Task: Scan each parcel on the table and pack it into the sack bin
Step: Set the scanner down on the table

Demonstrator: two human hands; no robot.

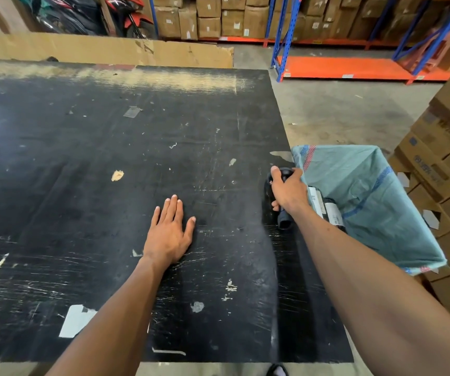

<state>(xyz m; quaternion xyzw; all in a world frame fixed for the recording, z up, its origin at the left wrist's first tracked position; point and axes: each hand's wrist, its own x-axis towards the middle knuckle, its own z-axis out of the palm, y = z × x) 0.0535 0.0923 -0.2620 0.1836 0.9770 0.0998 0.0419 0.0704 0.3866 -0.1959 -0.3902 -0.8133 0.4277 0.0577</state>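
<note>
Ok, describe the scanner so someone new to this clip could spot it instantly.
Follow the black table to its right edge, beside the teal sack. The scanner is the black handheld device gripped in the right hand; the left hand lies flat and empty.

sack bin (pixel 376 191): teal, open, beside table | parcels (pixel 327 210): dark, labelled, inside

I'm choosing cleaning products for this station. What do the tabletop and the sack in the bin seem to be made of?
The tabletop looks like a black-coated board, probably plywood: scratches and chips expose pale material beneath. The sack looks like woven plastic fabric, teal with blue and red stripes, matte and creased; the weave itself is too fine to confirm.
</note>
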